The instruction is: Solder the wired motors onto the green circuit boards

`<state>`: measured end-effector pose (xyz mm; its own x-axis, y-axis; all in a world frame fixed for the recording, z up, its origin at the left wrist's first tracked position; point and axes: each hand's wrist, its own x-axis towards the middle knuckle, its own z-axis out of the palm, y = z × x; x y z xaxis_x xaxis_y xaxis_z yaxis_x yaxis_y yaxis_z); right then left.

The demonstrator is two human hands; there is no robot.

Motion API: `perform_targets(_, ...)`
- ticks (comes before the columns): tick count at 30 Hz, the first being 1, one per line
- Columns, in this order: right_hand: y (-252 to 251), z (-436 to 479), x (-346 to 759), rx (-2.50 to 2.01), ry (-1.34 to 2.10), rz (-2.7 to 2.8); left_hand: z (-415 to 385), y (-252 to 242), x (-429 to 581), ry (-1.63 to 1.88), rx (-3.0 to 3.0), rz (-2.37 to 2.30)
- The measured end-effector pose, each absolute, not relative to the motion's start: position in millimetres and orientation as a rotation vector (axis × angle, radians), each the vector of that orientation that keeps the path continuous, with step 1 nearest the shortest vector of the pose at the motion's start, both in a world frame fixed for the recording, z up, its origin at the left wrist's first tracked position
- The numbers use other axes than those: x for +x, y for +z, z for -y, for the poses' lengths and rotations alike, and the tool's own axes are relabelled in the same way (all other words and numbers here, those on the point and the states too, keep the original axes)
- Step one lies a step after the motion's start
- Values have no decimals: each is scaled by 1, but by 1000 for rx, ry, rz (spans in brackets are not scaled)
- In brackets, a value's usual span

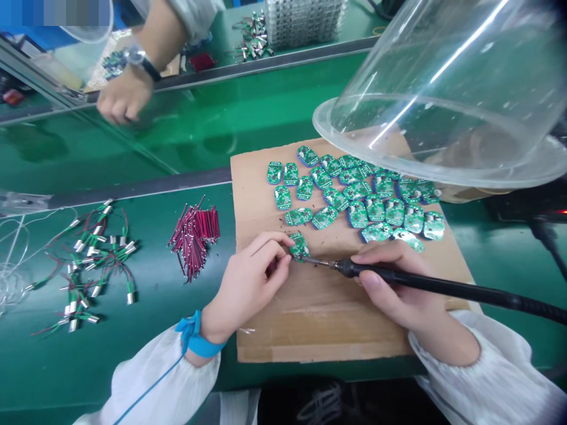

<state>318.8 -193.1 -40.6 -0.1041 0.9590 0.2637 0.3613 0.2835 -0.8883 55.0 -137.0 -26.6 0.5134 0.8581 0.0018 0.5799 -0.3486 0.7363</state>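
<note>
My left hand (254,277) has its fingers bent together against the left edge of a small green circuit board (299,243); whether a wire is also pinched there is hidden. In my right hand (398,283) is a black soldering iron (376,273), gripped like a pen. Its metal tip points left and meets the lower part of that board. The board lies on a sheet of brown cardboard (319,313), apart from several similar green boards (357,212) spread behind it.
A clear plastic hood (443,88) overhangs the cardboard at upper right. Left of it lie a pile of short red wires (192,242) and several metal parts with wires (93,254). Across the bench is another person's hand (126,94). A blue wrist strap (199,336) trails a cord.
</note>
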Motion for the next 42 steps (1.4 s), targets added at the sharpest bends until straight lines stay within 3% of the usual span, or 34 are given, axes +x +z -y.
perform_targets(42, -41, 193, 319, -1264, 822, 1681, 138, -26, 55, 537, 2052, -1175)
